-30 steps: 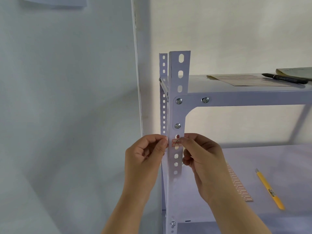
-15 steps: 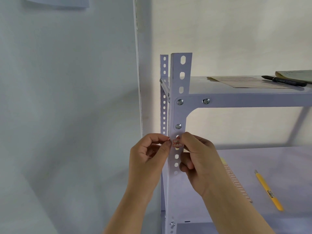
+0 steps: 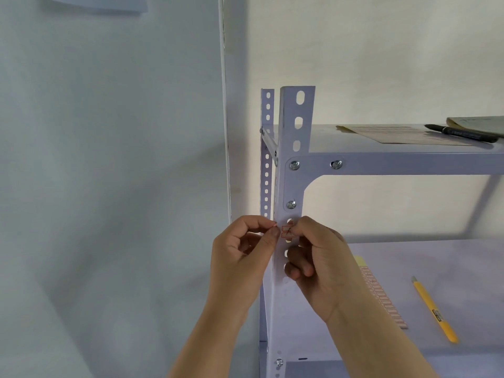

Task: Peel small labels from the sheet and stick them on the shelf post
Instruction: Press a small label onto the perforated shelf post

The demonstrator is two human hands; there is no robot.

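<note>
Head view: both forearms rise from the bottom edge and meet at the front shelf post (image 3: 293,186), a white slotted steel angle standing upright. The left hand (image 3: 242,257) sits against the post's left edge, palm turned inward, its grip pressed together: thumb and forefinger pinch one end of a small red-bordered label (image 3: 285,232) where it wraps round the corner. The right hand (image 3: 317,264) is on the post's right side, thumb tip pressing the label's other end flat against the post face, the remaining fingers curled loosely below. The label lies across the post just beneath the lower screw (image 3: 291,204), over a slot; a dark mark on it may be handwriting, too small to read. On the lower shelf (image 3: 450,257), behind the right wrist, lies the label sheet (image 3: 381,298), partly hidden, with a yellow utility knife (image 3: 435,309) well to its right. The upper shelf carries papers (image 3: 395,133) and a black marker (image 3: 461,133).
</note>
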